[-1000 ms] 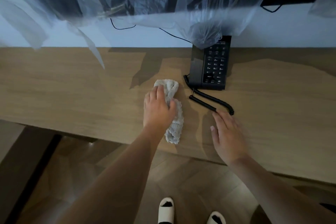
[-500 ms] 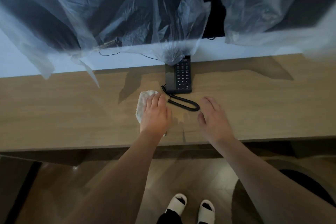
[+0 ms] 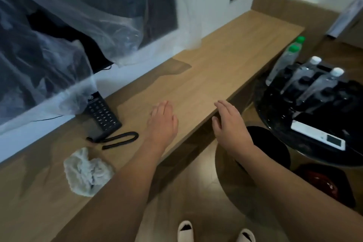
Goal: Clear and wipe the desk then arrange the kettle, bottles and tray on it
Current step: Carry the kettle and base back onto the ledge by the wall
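Observation:
The long wooden desk (image 3: 222, 65) runs from lower left to upper right. A crumpled white cloth (image 3: 86, 172) lies on it at the left, with no hand on it. My left hand (image 3: 163, 122) is flat and empty over the desk, fingers straight. My right hand (image 3: 228, 122) is also flat and empty, over the desk's front edge. Two green-capped bottles (image 3: 284, 61) and two white-capped bottles (image 3: 314, 82) stand on a dark round table (image 3: 306, 143) to the right. I cannot make out the kettle or the tray.
A black telephone (image 3: 103, 116) with a coiled cord (image 3: 119, 139) sits near the wall, partly under clear plastic sheeting (image 3: 64, 45). A white remote-like device (image 3: 318, 137) lies on the round table. A dark round bin (image 3: 253, 153) stands under my right arm.
My left hand has let go of the cloth and moved right along the desk. The view has swung right, bringing the round table and bottles into sight.

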`<control>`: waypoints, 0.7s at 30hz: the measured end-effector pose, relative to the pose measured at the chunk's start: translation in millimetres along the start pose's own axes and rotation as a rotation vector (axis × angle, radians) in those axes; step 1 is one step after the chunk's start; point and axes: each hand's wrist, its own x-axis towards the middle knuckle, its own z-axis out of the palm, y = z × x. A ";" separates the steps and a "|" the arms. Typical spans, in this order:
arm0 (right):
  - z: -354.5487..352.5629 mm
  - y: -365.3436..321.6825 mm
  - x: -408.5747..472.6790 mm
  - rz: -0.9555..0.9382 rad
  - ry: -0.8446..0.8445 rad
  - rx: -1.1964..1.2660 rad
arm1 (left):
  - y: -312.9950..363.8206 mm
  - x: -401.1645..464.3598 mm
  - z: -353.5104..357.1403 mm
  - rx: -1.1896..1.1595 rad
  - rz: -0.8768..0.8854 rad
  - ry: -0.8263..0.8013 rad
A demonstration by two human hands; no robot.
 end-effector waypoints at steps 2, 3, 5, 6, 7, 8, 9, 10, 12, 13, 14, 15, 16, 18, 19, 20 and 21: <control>-15.5 32.9 -13.0 0.050 0.046 -0.018 | 38.9 10.5 14.6 -0.006 0.079 0.003; -23.8 51.0 -20.8 0.078 0.063 -0.026 | 60.2 14.5 22.9 -0.006 0.120 -0.002; -40.5 89.8 -38.3 0.142 0.092 -0.030 | 106.0 20.4 40.8 -0.022 0.206 -0.021; -49.3 110.4 -47.9 0.175 0.109 -0.032 | 130.9 21.6 50.3 -0.034 0.251 -0.032; -57.9 131.1 -58.0 0.205 0.125 -0.034 | 157.1 21.6 58.5 -0.041 0.295 -0.046; -67.0 151.9 -68.9 0.237 0.138 -0.037 | 183.8 20.2 67.3 -0.042 0.346 -0.054; -75.7 171.9 -79.2 0.270 0.147 -0.037 | 209.6 17.7 75.4 -0.043 0.398 -0.053; -84.7 191.5 -89.5 0.304 0.155 -0.033 | 234.9 15.2 83.6 -0.045 0.441 -0.052; -101.0 228.8 -108.1 0.363 0.178 -0.019 | 281.2 10.4 100.1 -0.052 0.508 -0.050; -108.4 245.8 -116.6 0.383 0.189 -0.018 | 301.9 8.0 108.1 -0.058 0.536 -0.053; -114.6 262.2 -124.0 0.401 0.200 -0.016 | 320.9 5.6 115.6 -0.068 0.557 -0.063; -119.7 277.6 -130.4 0.416 0.210 -0.013 | 337.4 3.0 123.0 -0.077 0.573 -0.079; -123.8 291.6 -135.4 0.431 0.216 -0.007 | 351.4 0.2 129.3 -0.081 0.583 -0.099; -128.7 315.1 -141.9 0.461 0.217 0.012 | 370.7 -4.9 139.7 -0.078 0.595 -0.141; -129.6 324.6 -142.7 0.477 0.215 0.032 | 376.1 -6.1 143.9 -0.072 0.597 -0.159; -130.1 332.8 -142.4 0.488 0.212 0.056 | 379.7 -5.2 147.5 -0.070 0.594 -0.169; -129.9 339.8 -140.4 0.495 0.212 0.084 | 382.0 -2.3 150.0 -0.077 0.580 -0.175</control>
